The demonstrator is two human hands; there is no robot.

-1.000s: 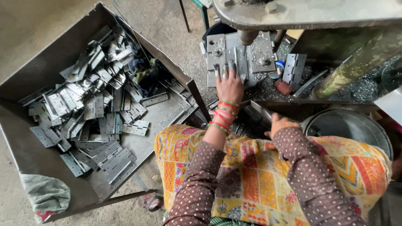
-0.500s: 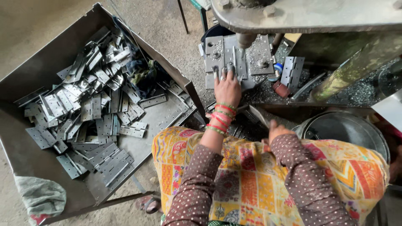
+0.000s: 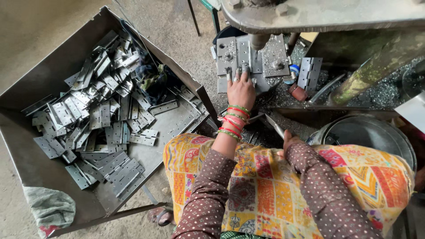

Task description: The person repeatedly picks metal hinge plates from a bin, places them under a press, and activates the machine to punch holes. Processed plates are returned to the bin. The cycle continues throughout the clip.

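Here, the left hand (image 3: 241, 90) is being stretched forward with its fingers (image 3: 230, 75) spread and pressed flat on the die block (image 3: 248, 57) under the press ram (image 3: 256, 40); what is being pinned there looks like a hinge plate, probably so that it is being kept square beneath the ram, though the piece itself is mostly being hidden by the fingers. Nothing is being clenched by this hand. The right hand (image 3: 288, 140) is being held back near the lap, apparently closed on a slanted metal bar (image 3: 272, 125); the grip cannot be told for certain. A finished-looking hinge (image 3: 309, 73) is lying near the right edge of the press bed, among metal chips. A large metal tray (image 3: 44, 84) is standing at the person's left, within reach, with a heap of hinge plates (image 3: 102, 119) being kept toward its middle. A round metal pan (image 3: 367, 132) is sitting by the right knee.
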